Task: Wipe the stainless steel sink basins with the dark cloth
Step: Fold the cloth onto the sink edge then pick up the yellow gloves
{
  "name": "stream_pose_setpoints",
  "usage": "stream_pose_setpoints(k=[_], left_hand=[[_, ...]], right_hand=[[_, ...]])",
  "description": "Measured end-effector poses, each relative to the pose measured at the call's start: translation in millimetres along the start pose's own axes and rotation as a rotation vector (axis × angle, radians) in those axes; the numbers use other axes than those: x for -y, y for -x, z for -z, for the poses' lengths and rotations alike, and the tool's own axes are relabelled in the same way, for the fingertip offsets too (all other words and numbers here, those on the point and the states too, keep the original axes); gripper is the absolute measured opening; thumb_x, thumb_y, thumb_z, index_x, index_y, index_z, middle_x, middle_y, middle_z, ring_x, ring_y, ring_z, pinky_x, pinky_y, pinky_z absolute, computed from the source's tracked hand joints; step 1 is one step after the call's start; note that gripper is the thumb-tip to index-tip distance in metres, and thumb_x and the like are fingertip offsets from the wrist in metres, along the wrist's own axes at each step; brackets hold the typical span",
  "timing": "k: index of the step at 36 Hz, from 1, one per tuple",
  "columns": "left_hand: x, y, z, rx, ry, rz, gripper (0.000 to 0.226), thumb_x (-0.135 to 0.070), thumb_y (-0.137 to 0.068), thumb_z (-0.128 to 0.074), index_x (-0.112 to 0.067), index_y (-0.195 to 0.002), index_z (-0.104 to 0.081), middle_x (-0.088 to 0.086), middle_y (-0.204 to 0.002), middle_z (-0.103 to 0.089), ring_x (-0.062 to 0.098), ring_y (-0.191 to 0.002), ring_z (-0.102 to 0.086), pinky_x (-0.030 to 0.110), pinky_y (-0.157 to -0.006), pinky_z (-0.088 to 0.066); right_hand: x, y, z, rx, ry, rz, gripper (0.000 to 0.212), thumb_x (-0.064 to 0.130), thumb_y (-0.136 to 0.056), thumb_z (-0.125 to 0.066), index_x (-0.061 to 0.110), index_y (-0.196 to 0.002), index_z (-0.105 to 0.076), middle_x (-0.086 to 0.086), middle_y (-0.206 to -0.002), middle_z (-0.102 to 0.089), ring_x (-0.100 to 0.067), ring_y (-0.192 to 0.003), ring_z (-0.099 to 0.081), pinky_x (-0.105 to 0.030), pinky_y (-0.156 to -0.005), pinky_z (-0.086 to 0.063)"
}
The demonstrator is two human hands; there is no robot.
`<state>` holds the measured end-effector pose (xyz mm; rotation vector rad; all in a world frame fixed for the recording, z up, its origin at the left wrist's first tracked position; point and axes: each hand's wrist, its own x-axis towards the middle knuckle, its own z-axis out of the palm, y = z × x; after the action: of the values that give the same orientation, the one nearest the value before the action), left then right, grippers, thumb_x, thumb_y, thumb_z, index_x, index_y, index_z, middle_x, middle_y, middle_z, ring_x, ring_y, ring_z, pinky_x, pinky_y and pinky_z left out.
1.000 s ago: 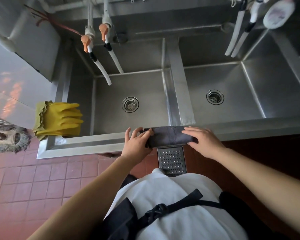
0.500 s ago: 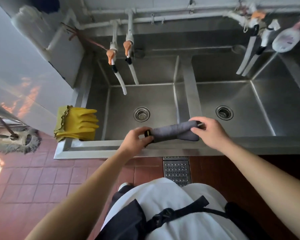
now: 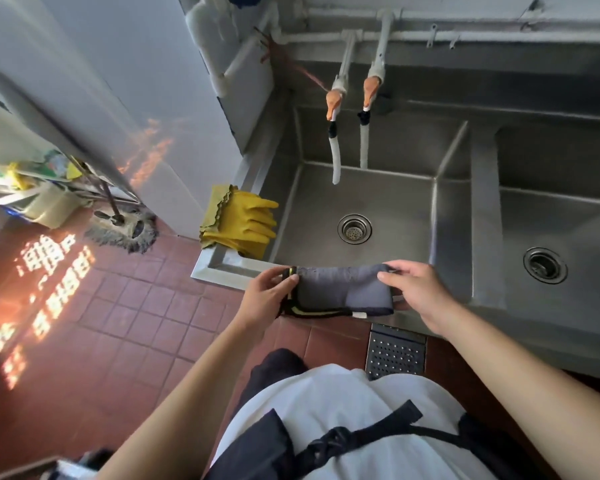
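Both hands were on the dark cloth point(image 3: 340, 291), held stretched over the front rim of the sink point(image 3: 236, 265). The left hand point(image 3: 265, 299) pinched its left end, thumb on top. The right hand point(image 3: 418, 291) gripped the right end, fingertips point(image 3: 387, 276) curled over the upper edge. Yellow gloves point(image 3: 241, 220) lay draped over the sink's left corner.

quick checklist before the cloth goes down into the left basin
1. Cloth held at both ends: ok. The left hand and right hand each pinch an end of the dark cloth.
2. Cloth over the target: ok, it hangs at the front rim of the left basin.
3. Basin floor free of items: ok, only the drain strainer shows.
4. Hoses running water: cannot tell.
5. Yellow rubber gloves out of the way: not ok, the fingers overhang the basin's left edge.
6. Cloth damp: cannot tell.
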<state>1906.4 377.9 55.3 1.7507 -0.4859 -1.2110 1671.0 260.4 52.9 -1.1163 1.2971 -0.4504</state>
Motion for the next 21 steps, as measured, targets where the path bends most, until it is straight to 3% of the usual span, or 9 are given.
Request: stream_pose_setpoints(k=[3, 8, 11, 15, 17, 21], left_hand=[[3.2, -4.7, 24.9, 0.074, 0.040, 0.060, 0.037, -0.006, -0.085, -0.076, -0.015, -0.119, -0.066, 0.021, -0.106, -0.071, 0.032, -0.091, -0.070, 0.048, -0.085, -0.057], [1.8, -15.9, 62.0, 0.083, 0.016, 0.108, 0.042, 0.003, -0.084, -0.073, -0.015, -0.121, -0.064, 0.020, -0.106, -0.071, 0.029, -0.087, -0.069, 0.040, -0.077, -0.060], [-3.2, -28.3, 84.7, 0.049, 0.015, 0.128, 0.042, 0.004, -0.085, -0.072, -0.012, -0.123, -0.065, 0.016, -0.101, -0.071, 0.022, -0.076, -0.068, 0.028, -0.063, -0.057], [-11.0, -49.2, 116.9, 0.024, -0.003, 0.131, 0.039, 0.005, -0.084, -0.072, -0.019, -0.114, -0.069, 0.010, -0.096, -0.071, 0.012, -0.067, -0.069, 0.021, -0.055, -0.053], [-13.8, -61.1, 131.4, 0.003, -0.045, 0.128, 0.040, 0.005, -0.083, -0.072, -0.019, -0.116, -0.069, 0.013, -0.101, -0.072, 0.015, -0.071, -0.070, 0.024, -0.058, -0.056], [-15.4, -85.1, 149.9, -0.039, -0.162, 0.114, 0.043, 0.003, -0.084, -0.072, -0.015, -0.122, -0.067, 0.017, -0.105, -0.071, 0.033, -0.086, -0.071, 0.045, -0.077, -0.061]], right_hand=[[-1.0, -6.4, -24.2, -0.002, 0.014, -0.042, 0.017, 0.007, -0.089, -0.068, 0.007, -0.105, -0.073, -0.011, -0.103, -0.074, -0.022, -0.092, -0.068, -0.036, -0.082, -0.053], [3.6, -13.5, -67.1, -0.023, 0.008, -0.146, 0.012, 0.006, -0.088, -0.068, 0.011, -0.098, -0.073, -0.011, -0.097, -0.073, -0.025, -0.088, -0.067, -0.036, -0.076, -0.051], [9.1, -19.4, -94.7, -0.015, -0.007, -0.200, 0.009, 0.006, -0.089, -0.067, 0.014, -0.089, -0.072, -0.011, -0.091, -0.071, -0.026, -0.081, -0.066, -0.036, -0.068, -0.052], [18.8, -32.3, -133.3, -0.039, 0.010, -0.235, 0.011, 0.004, -0.087, -0.068, 0.015, -0.088, -0.070, -0.012, -0.091, -0.068, -0.027, -0.082, -0.063, -0.045, -0.076, -0.053], [22.6, -39.0, -152.5, -0.067, 0.038, -0.241, 0.012, 0.004, -0.085, -0.069, 0.015, -0.088, -0.070, -0.011, -0.089, -0.068, -0.026, -0.080, -0.063, -0.041, -0.071, -0.052], [27.8, -52.7, -185.7, -0.161, 0.188, -0.232, 0.012, 0.009, -0.081, -0.071, 0.020, -0.077, -0.067, -0.007, -0.081, -0.065, -0.020, -0.066, -0.059, -0.024, -0.051, -0.044]])
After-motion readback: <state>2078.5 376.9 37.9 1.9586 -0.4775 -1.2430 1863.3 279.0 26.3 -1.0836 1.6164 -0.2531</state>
